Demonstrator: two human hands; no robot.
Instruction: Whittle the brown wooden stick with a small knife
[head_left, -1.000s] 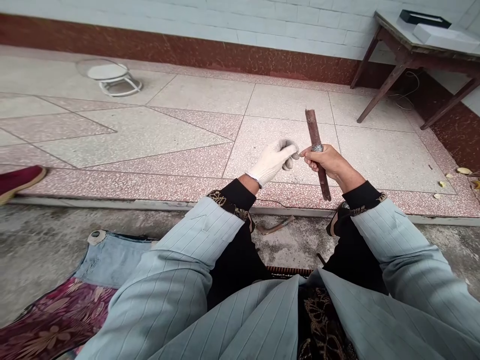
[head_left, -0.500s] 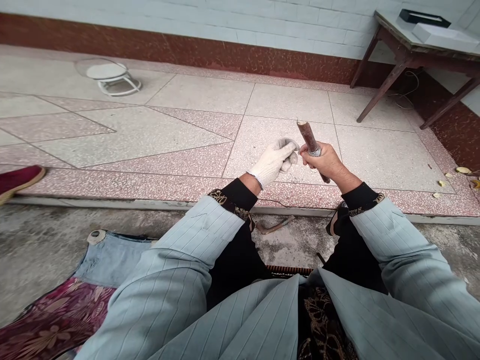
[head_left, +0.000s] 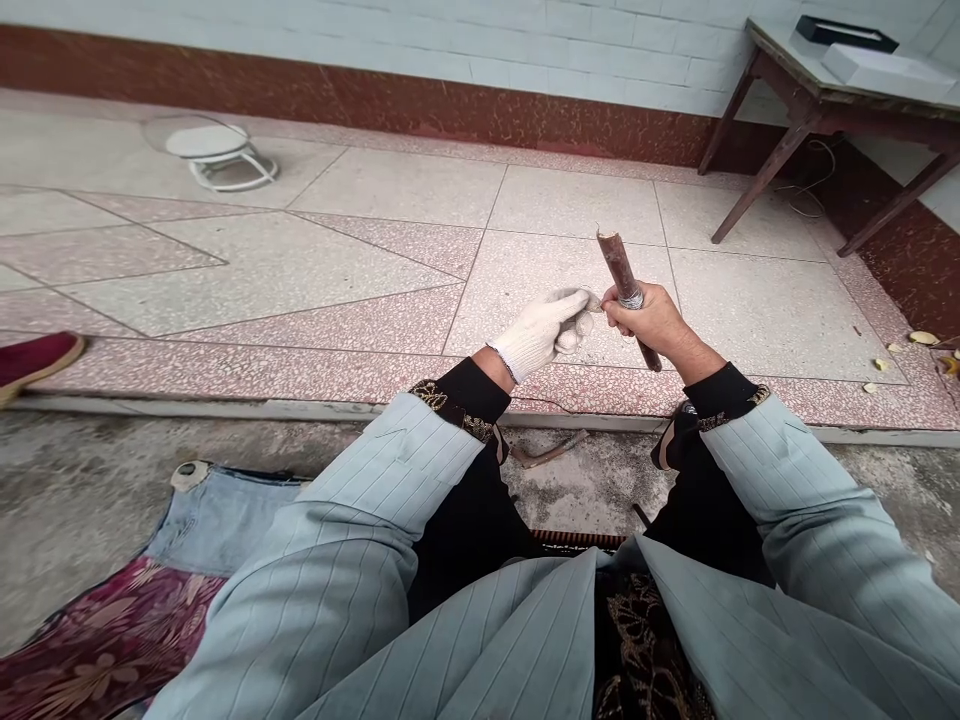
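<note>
My right hand (head_left: 651,318), bare, is wrapped around a brown wooden stick (head_left: 616,262) that tilts up and to the left. Silvery wire (head_left: 631,299) is wound in a band around the stick, just above my fist. The stick's top end looks roughly cut, and its lower end shows beneath my palm. My left hand (head_left: 546,328) wears a white knitted glove and is closed in a pinch close to my right fingertips. A thin strand, apparently the wire's loose end, is between its fingers, mostly hidden by the glove.
A raised terrazzo floor (head_left: 360,300) lies ahead, its edge above rough concrete. A bent stick (head_left: 551,450) lies between my feet. Patterned cloth with denim (head_left: 217,515) is at left, near a red shoe (head_left: 41,358). A white stool (head_left: 217,145) and wooden table (head_left: 810,90) stand farther back.
My left hand has moved slightly down, its fingers now pointing nearer to the right fingertips. The stick has shifted a little and stays in my right hand.
</note>
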